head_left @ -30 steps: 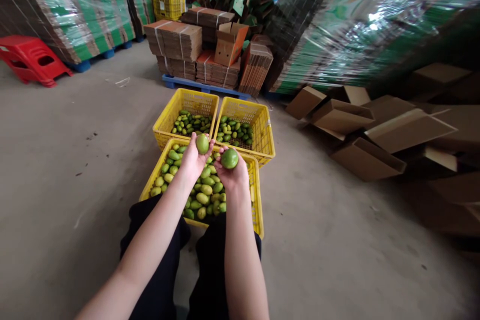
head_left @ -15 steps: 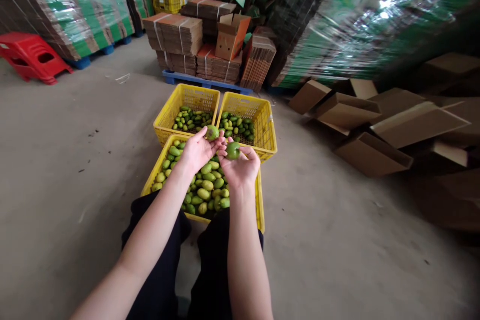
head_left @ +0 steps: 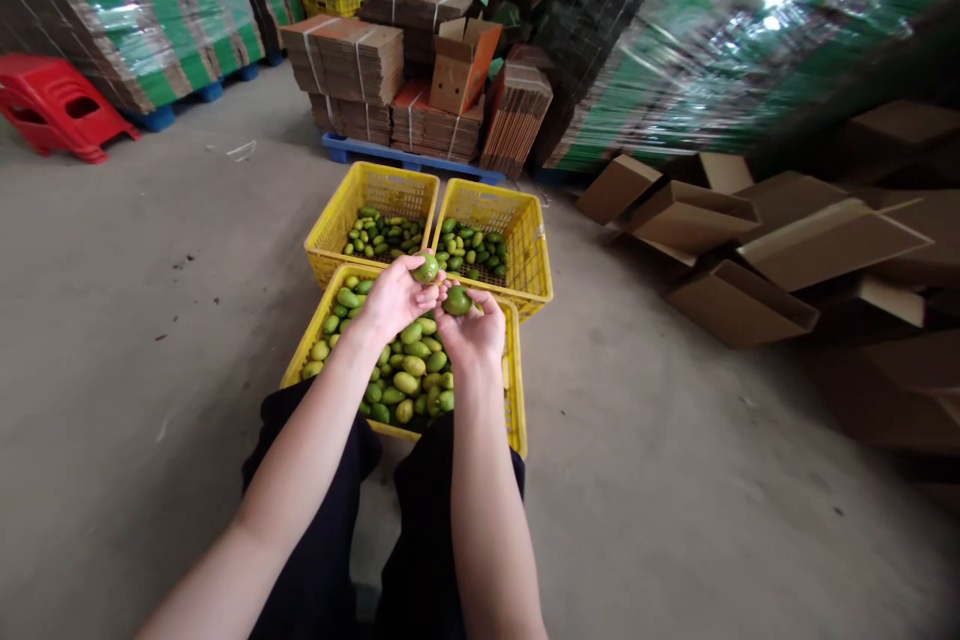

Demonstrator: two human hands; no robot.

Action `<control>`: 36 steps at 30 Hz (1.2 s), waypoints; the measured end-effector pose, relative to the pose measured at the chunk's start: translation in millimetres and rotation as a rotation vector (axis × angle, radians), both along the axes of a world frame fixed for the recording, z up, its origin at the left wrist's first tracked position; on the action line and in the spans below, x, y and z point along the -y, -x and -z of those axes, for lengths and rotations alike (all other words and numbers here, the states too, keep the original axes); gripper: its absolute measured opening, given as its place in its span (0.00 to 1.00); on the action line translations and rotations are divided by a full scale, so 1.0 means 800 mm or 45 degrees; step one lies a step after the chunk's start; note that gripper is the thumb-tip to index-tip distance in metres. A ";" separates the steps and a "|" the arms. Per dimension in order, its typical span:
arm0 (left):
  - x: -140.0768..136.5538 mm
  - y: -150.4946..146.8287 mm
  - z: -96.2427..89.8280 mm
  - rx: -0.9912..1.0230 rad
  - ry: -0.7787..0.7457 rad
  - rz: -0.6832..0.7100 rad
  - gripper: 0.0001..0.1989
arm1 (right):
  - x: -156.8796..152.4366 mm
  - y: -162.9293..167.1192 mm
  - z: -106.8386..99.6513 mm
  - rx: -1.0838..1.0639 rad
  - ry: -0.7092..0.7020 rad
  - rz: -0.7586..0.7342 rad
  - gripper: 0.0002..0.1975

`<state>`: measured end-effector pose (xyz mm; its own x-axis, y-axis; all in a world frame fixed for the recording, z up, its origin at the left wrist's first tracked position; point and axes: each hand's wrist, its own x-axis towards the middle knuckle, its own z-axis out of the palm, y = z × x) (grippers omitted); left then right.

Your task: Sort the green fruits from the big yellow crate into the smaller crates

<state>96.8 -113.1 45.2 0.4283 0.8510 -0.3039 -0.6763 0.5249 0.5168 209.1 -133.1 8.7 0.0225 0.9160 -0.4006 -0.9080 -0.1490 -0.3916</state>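
L hand (head_left: 396, 302) grips a green fruit (head_left: 425, 268), R hand (head_left: 474, 332) a 2nd fruit (head_left: 457, 300), both at 12 o'clock over yellow crates (head_left: 516, 390). Prob. light, firm, bit slippery; best hold: round the fat middle.

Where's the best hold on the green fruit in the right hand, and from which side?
I'd grip the green fruit by its exposed upper surface, from above: the right hand supports it from below, palm up, and the left hand crowds its left. Its rounded body probably suits a light wrapping grip.
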 end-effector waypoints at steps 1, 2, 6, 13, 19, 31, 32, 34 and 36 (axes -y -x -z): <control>0.000 0.000 0.001 -0.004 -0.019 0.028 0.09 | 0.000 0.001 0.000 0.001 0.001 0.011 0.04; 0.000 0.000 0.001 0.000 -0.039 0.060 0.09 | 0.000 0.001 -0.001 -0.006 0.009 0.028 0.03; -0.003 -0.001 0.006 0.037 -0.026 0.115 0.16 | 0.000 0.004 -0.005 -0.059 0.030 0.085 0.06; -0.004 -0.002 0.005 0.000 0.087 0.035 0.19 | 0.001 0.005 -0.008 -0.060 0.039 0.030 0.09; -0.002 0.000 0.002 -0.015 0.042 -0.014 0.21 | 0.001 0.005 -0.003 -0.010 0.004 -0.019 0.11; -0.002 -0.009 0.009 -0.147 -0.142 -0.371 0.11 | 0.000 0.011 -0.005 0.168 -0.087 0.100 0.11; 0.000 -0.009 0.008 -0.178 -0.194 -0.450 0.17 | 0.001 0.012 -0.006 0.255 -0.115 0.164 0.09; 0.003 -0.009 0.008 -0.261 -0.335 -0.549 0.22 | 0.004 0.014 -0.009 0.470 -0.173 0.338 0.12; 0.004 -0.009 0.010 -0.390 -0.516 -0.592 0.22 | 0.007 0.017 -0.009 0.708 -0.245 0.512 0.18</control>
